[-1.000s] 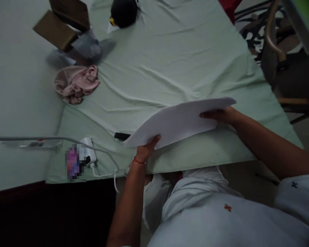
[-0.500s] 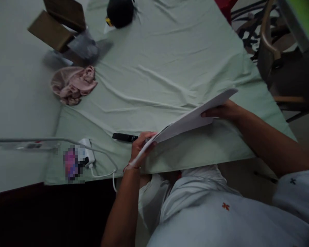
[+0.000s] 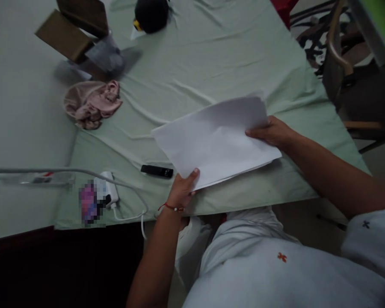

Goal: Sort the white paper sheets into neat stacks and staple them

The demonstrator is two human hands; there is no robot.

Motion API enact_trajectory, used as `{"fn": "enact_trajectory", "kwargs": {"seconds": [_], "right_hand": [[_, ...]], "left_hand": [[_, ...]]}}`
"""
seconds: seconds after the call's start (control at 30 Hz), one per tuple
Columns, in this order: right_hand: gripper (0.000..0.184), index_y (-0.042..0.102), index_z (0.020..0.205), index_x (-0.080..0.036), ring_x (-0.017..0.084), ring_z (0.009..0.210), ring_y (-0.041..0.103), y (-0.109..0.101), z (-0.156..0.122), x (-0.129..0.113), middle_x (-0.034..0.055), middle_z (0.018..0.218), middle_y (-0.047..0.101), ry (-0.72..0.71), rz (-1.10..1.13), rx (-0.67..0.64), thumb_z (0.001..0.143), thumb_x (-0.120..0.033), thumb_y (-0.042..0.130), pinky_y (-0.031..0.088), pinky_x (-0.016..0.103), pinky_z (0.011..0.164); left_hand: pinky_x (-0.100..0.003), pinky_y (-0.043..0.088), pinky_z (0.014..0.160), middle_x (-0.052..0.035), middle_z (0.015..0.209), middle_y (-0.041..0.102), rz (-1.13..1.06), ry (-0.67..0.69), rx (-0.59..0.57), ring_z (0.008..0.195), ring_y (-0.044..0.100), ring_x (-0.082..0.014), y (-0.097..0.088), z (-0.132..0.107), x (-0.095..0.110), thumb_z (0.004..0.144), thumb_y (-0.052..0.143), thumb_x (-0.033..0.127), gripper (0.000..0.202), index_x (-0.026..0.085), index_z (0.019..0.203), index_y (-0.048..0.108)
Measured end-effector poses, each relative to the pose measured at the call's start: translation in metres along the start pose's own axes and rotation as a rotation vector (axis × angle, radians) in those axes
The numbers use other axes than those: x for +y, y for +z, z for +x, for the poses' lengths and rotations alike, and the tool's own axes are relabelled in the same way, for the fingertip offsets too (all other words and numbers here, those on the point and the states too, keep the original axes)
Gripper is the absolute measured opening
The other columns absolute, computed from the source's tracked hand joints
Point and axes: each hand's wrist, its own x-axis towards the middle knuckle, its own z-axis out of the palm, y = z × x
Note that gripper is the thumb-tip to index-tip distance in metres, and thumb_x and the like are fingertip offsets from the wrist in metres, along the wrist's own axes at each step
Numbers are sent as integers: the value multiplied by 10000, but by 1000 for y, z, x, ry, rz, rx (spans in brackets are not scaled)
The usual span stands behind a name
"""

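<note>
A small stack of white paper sheets (image 3: pixel 218 137) is spread between my two hands above the table, its broad face turned up. My left hand (image 3: pixel 182 188) grips the near left corner, thumb on top and fingers underneath. At the right edge, my right hand (image 3: pixel 272 131) pinches the sheets with its thumb on top; its other fingers are mostly hidden below the paper. Just left of the sheets, close to my left hand, lies a slim black device (image 3: pixel 156 171) with a small marking at one end.
A pale green cloth (image 3: pixel 192 51) covers the table. To the left are a white power strip (image 3: pixel 111 188) with a cable and a pinkish crumpled cloth (image 3: pixel 98 105). Further back stand a brown box with open flaps (image 3: pixel 64 36) and a black cap (image 3: pixel 151 15). A chair (image 3: pixel 356 90) is at right.
The paper stack, seen nearly edge-on before, has tipped flatter so its white face shows. My left hand has turned, with its thumb now on top; my right hand has moved slightly left.
</note>
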Motion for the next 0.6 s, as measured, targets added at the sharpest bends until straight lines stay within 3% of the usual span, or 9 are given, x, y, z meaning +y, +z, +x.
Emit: {"fn": "enact_trajectory", "kwargs": {"seconds": [0.1,0.2,0.27,0.37,0.43,0.5,0.53,0.6], "right_hand": [[351,756,985,-190,288,762,715,-7,10,4,103,845,752,-36,-300,54,750,-437,840,620,460,713],[551,678,1315,-157,336,1002,714,-4,19,-5,159,1110,760,-284,-643,300,805,-338,788,591,538,925],[583,620,1411,-144,359,1203,653,7,23,-19,188,1312,700,-491,-778,327,865,-319,725,522,569,1057],[503,651,1371,-210,334,1267,611,32,28,-43,144,1345,689,-660,-783,44,902,-383,712,517,494,1046],[446,687,1284,-221,296,1154,644,47,34,-55,104,1202,731,-685,-736,-205,886,-417,732,535,417,949],[250,720,1056,-195,224,928,652,55,41,-60,49,948,724,-616,-675,-392,889,-380,706,507,331,823],[173,700,928,-184,187,822,619,57,45,-59,20,826,678,-566,-639,-435,892,-353,683,475,301,765],[195,613,761,-183,142,698,531,55,49,-54,-19,687,562,-465,-549,-432,892,-323,644,409,276,685]], "left_hand": [[-254,559,569,-76,810,770,69,-8,-22,643,660,-158,1,-5,-1,579,956,532,570,116,925,776],[-294,581,662,-100,846,783,159,20,-39,751,703,-211,-3,-6,-5,609,922,547,531,113,882,785],[-302,567,665,-105,857,784,228,12,-72,749,703,-218,-5,-5,-6,637,903,548,511,117,887,793],[-302,548,676,-98,858,782,316,10,-168,745,700,-219,-7,-4,-2,675,889,548,493,125,913,803],[-291,532,654,-87,840,773,347,8,-233,726,685,-208,-8,-3,3,697,885,551,480,128,908,800],[-275,515,614,-78,821,761,319,-9,-258,693,666,-189,-8,-4,6,689,896,553,485,126,892,786],[-264,502,581,-70,810,754,279,-20,-244,661,652,-175,-9,-4,7,675,906,555,499,127,896,775],[-238,465,509,-42,790,737,159,-25,-188,576,608,-135,-12,-7,6,645,926,548,536,138,941,750]]}}
